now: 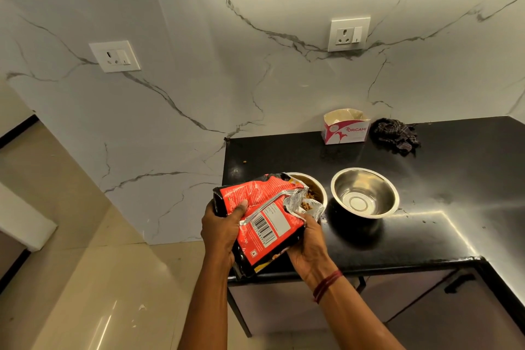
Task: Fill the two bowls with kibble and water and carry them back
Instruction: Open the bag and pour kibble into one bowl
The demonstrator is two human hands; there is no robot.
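Clearly the kibble step is under way: the red kibble bag (pixel 261 221) is tipped over the left steel bowl (pixel 315 187) at the near left edge of the black counter (pixel 454 236), brown pellets showing at its torn mouth. The left hand (pixel 224 227) wraps closed around the bag's base; the right hand (pixel 308 244) grips near the opening. The right bowl (pixel 365 193) sits empty beside it, so water probably comes next.

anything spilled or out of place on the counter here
One stray kibble piece lies on the black counter behind the left bowl, away from the bag. A crumpled dark cloth sits beside the open tissue box. Otherwise nothing stands out.
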